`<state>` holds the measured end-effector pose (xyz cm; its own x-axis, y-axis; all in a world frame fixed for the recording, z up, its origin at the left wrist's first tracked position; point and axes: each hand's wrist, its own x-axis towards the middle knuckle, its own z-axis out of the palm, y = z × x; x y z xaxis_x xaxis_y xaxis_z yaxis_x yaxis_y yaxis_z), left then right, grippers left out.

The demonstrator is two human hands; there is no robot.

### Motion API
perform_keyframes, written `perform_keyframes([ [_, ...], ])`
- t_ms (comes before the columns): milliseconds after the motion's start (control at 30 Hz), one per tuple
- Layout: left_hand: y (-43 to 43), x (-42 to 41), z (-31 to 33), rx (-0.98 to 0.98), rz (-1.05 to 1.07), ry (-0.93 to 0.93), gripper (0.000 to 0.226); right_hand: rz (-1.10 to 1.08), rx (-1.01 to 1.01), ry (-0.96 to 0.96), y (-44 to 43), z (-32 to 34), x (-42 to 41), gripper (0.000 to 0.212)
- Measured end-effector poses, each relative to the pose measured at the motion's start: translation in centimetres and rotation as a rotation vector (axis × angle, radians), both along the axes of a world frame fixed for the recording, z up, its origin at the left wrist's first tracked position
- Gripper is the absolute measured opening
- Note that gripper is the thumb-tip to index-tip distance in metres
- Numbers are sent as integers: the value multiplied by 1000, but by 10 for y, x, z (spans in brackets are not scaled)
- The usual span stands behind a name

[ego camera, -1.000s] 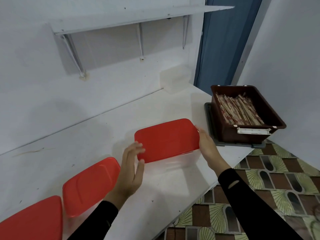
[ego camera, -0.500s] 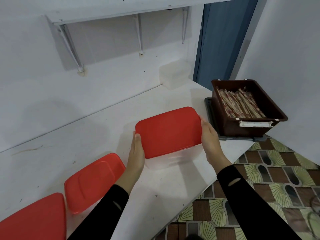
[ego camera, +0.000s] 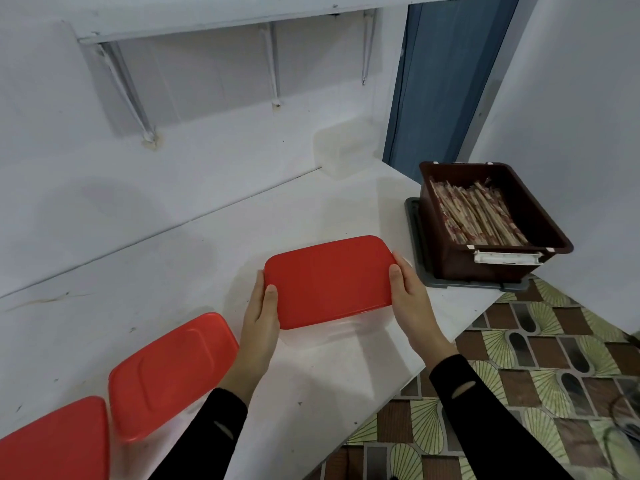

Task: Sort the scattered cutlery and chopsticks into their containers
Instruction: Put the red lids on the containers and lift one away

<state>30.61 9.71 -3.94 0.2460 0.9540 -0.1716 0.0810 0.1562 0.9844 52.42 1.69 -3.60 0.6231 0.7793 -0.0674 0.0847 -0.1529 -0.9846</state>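
1. While the left hand point(ego camera: 259, 323) was hanging open beside the red lid point(ego camera: 329, 278) a second ago, fingers spread and holding nothing, it's now clamped on the lid's left end. The thumb is on top and the other fingers are tucked round the edge.
2. The right hand point(ego camera: 410, 299) was already at the right end and hasn't left. Its thumb is hooked over the rim now, so the grip is closed on the lid on both sides.
3. The clear box point(ego camera: 322, 336) under that lid still sits near the front edge of the worktop point(ego camera: 194, 258). I can't tell if the lid has come unseated yet.
4. My read: with both ends held, this is the setup for popping the lid off so the box can take stuff. Sorting itself looks barely started.
5. The only task items I can spot are the paper-wrapped chopsticks point(ego camera: 474, 216). They're piled in the brown crate point(ego camera: 450, 261), which sits on a grey tray point(ego camera: 414, 230) at the right end of the worktop, just beside the right hand. No loose cutlery shows anywhere.
6. Two more red-lidded boxes point(ego camera: 169, 372) point(ego camera: 52, 441) wait at the left, both shut.
7. Writing: nothing readable. The white label holder point(ego camera: 507, 257) on the crate's front looks blank, the wrappers have red print that's too small to make out, and the lids show no brand.
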Motion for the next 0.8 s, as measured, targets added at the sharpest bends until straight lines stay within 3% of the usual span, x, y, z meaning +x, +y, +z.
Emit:
perform_keyframes([
  [133,-2,0,-3,39,45,-7,48,3,17,68,-1,-1,4,44],
  [300,-4,0,-7,103,58,45,47,13,50,22,-7,-5,-5,41],
  [500,-3,0,-6,50,25,1,44,41,61,71,-7,-7,-3,46],
  [633,24,4,1,-99,54,-75,44,58,-79,191,8,-1,19,44],
  [733,46,17,8,-246,62,24,33,83,-275,173,35,24,31,36],
  [800,51,22,7,-287,44,74,45,159,-376,190,50,34,36,39],
])
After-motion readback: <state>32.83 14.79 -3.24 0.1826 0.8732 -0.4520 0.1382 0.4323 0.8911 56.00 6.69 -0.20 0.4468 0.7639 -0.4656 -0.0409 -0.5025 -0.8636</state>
